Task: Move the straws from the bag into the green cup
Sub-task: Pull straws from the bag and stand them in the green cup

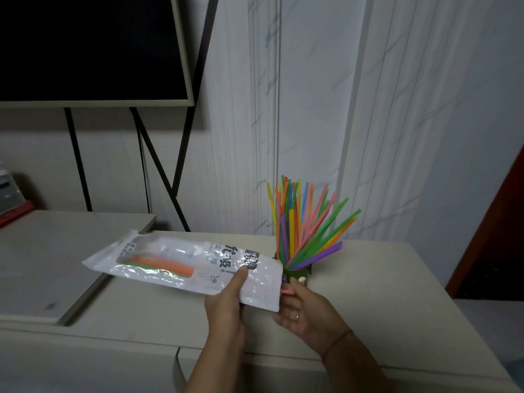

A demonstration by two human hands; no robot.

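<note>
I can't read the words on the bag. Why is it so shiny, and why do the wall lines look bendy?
Head view: the crinkly clear bag held in the left hand throws back white glare. The picture is dim and soft, which smears the print. The wide lens makes the wall strips lean and bow toward the edges.
</note>
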